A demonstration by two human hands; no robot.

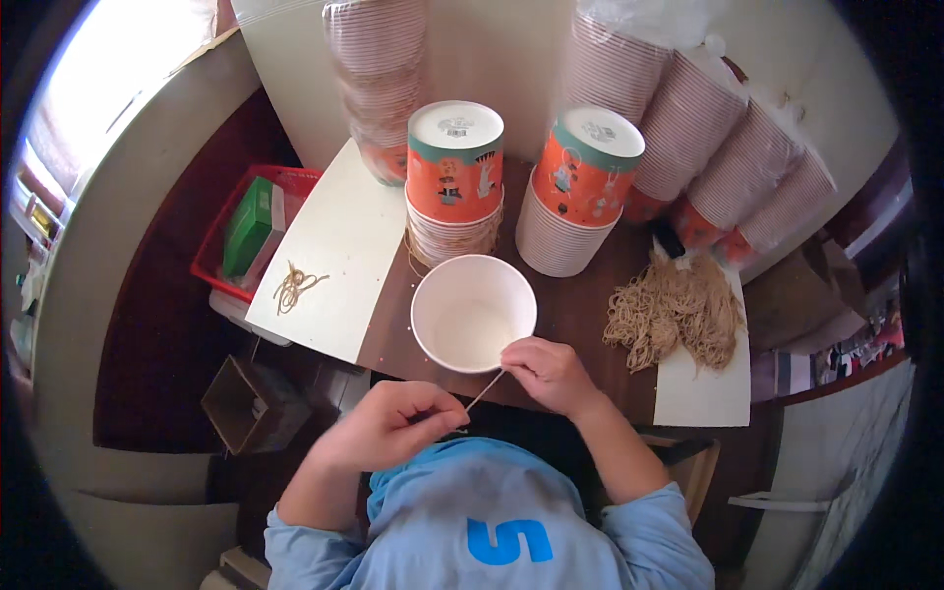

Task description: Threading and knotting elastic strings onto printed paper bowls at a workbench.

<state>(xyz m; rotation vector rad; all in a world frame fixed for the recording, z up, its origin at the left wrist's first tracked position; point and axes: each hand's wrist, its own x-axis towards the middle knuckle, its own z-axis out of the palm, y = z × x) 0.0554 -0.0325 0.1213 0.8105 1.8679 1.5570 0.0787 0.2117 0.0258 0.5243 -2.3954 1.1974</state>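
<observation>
A white paper bucket [454,320] stands at the table's front edge, its open mouth facing me. My right hand [553,376] is closed at the bucket's near right rim, its fingertips pinching one end of a thin cord [485,391]. The cord runs taut down to my left hand [398,421], which is closed on it a little nearer to me and left of the bucket. Whether the cord is fixed to the rim is hidden by my right fingers. Behind the bucket are two upside-down stacks of orange and green printed buckets, a left stack [455,187] and a right stack [593,172].
A tangled heap of beige cords [678,313] lies on the table's right side. A few loose cords [295,287] lie at the left. Plastic-wrapped bucket stacks [693,123] line the back. A red basket [208,258] with a green box [253,228] and an open cardboard box [236,405] are left.
</observation>
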